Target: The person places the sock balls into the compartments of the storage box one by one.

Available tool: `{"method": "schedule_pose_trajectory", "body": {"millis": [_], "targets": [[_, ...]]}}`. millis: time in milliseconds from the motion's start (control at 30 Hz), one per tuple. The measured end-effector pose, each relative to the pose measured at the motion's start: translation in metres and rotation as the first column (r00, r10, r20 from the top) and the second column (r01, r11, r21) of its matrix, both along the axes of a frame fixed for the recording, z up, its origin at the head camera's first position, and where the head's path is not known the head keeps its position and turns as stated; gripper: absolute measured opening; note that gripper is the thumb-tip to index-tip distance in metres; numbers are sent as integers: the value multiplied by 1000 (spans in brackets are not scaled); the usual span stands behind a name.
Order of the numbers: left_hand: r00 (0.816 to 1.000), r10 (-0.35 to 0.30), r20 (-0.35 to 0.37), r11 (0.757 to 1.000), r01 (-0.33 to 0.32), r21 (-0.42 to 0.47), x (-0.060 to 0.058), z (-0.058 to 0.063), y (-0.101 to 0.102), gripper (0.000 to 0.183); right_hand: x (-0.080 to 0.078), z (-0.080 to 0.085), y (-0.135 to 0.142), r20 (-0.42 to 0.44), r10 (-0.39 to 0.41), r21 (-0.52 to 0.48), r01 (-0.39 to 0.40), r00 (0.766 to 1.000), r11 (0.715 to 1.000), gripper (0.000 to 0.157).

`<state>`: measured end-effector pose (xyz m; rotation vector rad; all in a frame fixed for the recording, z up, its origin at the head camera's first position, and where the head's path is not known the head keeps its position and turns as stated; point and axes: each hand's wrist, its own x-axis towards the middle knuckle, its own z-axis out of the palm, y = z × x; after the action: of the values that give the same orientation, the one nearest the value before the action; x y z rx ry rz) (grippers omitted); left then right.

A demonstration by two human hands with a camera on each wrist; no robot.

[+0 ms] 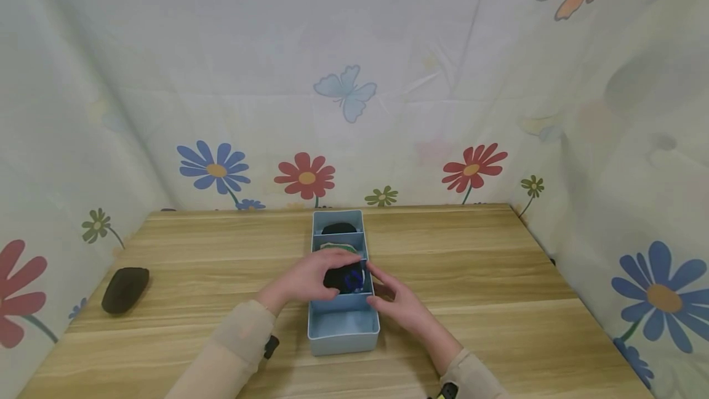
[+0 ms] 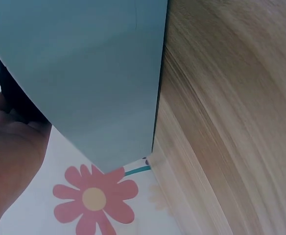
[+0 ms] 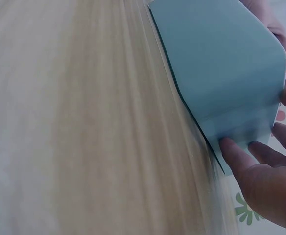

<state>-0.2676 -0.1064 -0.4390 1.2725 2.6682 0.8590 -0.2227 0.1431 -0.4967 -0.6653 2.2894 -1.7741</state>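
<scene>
A light blue box with several compartments in a row stands lengthwise on the table. My left hand reaches over its left wall and grips a soft-looking black bundle with a blue and white mark, between thumb and fingers. This bundle is in the compartment just behind the front one, and the hand covers part of it. On the box's right side, my right hand rests its fingertips against the outer wall, thumb near the rim. A green and pale item and another black item sit in the rear compartments.
At the table's left lies a separate dark rounded bundle. The wooden table reaches back to a flower-print curtain, which also hangs along both sides. Nothing lies in the front compartment.
</scene>
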Motion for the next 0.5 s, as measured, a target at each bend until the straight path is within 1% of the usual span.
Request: {"method": "schedule_pose_trajectory", "body": {"millis": [200, 333, 500], "targets": [[1000, -8, -13, 1000, 8, -15, -1, 0, 2, 67, 0, 0, 0, 3, -3, -12, 3, 1000, 1000, 66], [1000, 1, -11, 1000, -2, -16, 0, 1, 4, 63, 0, -1, 0, 1, -6, -9, 6, 1000, 1000, 66], [1000, 25, 10, 1000, -25, 15, 3, 2, 3, 62, 1, 0, 0, -9, -5, 2, 5, 1000, 1000, 65]]}}
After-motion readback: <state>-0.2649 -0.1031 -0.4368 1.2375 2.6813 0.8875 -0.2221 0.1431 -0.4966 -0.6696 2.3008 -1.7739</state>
